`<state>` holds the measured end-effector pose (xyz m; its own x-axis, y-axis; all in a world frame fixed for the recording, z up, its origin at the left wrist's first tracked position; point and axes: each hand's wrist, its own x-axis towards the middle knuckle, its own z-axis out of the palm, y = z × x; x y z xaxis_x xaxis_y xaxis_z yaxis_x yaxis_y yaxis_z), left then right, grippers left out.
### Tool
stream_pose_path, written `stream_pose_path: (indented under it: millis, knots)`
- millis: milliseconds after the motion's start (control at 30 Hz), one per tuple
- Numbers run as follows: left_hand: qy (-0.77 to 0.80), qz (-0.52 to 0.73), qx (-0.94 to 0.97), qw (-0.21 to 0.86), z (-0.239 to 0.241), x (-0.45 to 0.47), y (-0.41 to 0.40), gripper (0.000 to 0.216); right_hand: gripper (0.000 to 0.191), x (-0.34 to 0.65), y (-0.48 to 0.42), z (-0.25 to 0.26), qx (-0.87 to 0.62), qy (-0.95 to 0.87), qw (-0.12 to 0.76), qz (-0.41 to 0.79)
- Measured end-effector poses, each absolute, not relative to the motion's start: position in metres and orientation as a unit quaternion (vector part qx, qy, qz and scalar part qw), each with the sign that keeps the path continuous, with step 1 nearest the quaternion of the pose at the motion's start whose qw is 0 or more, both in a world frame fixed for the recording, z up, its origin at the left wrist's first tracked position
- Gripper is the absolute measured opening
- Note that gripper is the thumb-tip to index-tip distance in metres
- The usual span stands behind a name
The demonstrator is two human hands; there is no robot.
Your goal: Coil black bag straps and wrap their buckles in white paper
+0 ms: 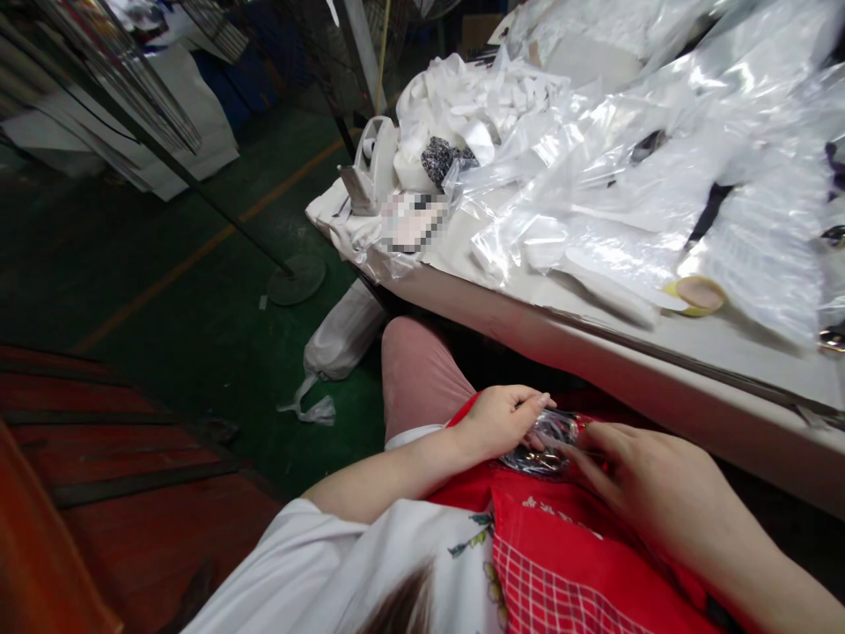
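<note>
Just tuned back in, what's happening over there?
A seated person's left hand and right hand are on a shiny bundle in the lap, above a red apron. Its contents are hard to make out. Clear plastic lies heaped on the table in front.

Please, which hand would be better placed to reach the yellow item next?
Probably the right hand: it looks nearer the yellow item than the left hand, though both are at the shiny bundle.
</note>
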<state>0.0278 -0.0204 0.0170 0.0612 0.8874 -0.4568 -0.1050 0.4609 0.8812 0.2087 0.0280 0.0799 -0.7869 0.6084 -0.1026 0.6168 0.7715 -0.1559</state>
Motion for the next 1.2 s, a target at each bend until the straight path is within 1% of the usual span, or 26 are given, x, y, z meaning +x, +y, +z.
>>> stream_pose_path:
  millis: [67, 167, 267, 367, 467, 600, 667, 800, 867, 933, 1033, 1133, 1200]
  knots:
    - [0.562, 0.380, 0.374, 0.632, 0.020, 0.029, -0.020, 0.043, 0.024, 0.198, 0.025, 0.070, 0.332, 0.938, 0.037, -0.095]
    - [0.579, 0.367, 0.445, 0.576, 0.024, 0.026, -0.020, 0.040, 0.021, 0.183, 0.025, 0.062, 0.336, 0.934, 0.040, -0.114]
    - [0.601, 0.355, 0.488, 0.525, 0.026, 0.021, -0.020, 0.039, 0.018, 0.186, 0.033, 0.068, 0.311, 0.931, 0.035, -0.188]
    - [0.594, 0.351, 0.517, 0.506, 0.028, 0.017, -0.019, 0.037, 0.017, 0.198, 0.046, 0.079, 0.336, 0.907, -0.008, -0.254]
    - [0.573, 0.351, 0.549, 0.497, 0.031, 0.017, -0.019, 0.036, 0.022, 0.202, 0.058, 0.079, 0.396, 0.856, -0.055, -0.329]
    - [0.587, 0.347, 0.550, 0.483, 0.034, 0.019, -0.019, 0.042, 0.027, 0.192, 0.070, 0.061, 0.399, 0.766, -0.078, -0.498]
    - [0.596, 0.354, 0.534, 0.484, 0.035, 0.020, -0.019, 0.037, 0.033, 0.186, 0.076, 0.051, 0.396, 0.717, -0.085, -0.567]
    - [0.602, 0.369, 0.536, 0.462, 0.036, 0.020, -0.017, 0.028, 0.053, 0.177, 0.084, 0.028, 0.412, 0.616, -0.073, -0.667]
    - [0.590, 0.378, 0.546, 0.459, 0.036, 0.021, -0.017, 0.026, 0.052, 0.173, 0.083, 0.019, 0.399, 0.583, -0.072, -0.704]
    - [0.572, 0.395, 0.555, 0.456, 0.036, 0.021, -0.017, 0.024, 0.048, 0.169, 0.079, 0.013, 0.389, 0.572, -0.092, -0.716]
    - [0.583, 0.416, 0.555, 0.423, 0.036, 0.020, -0.019, 0.023, 0.044, 0.169, 0.072, 0.015, 0.410, 0.568, -0.146, -0.698]
    - [0.627, 0.406, 0.537, 0.391, 0.038, 0.019, -0.018, 0.024, 0.037, 0.175, 0.066, 0.024, 0.424, 0.598, -0.203, -0.649]
    - [0.634, 0.400, 0.530, 0.396, 0.038, 0.020, -0.016, 0.029, 0.035, 0.179, 0.064, 0.028, 0.419, 0.631, -0.217, -0.616]
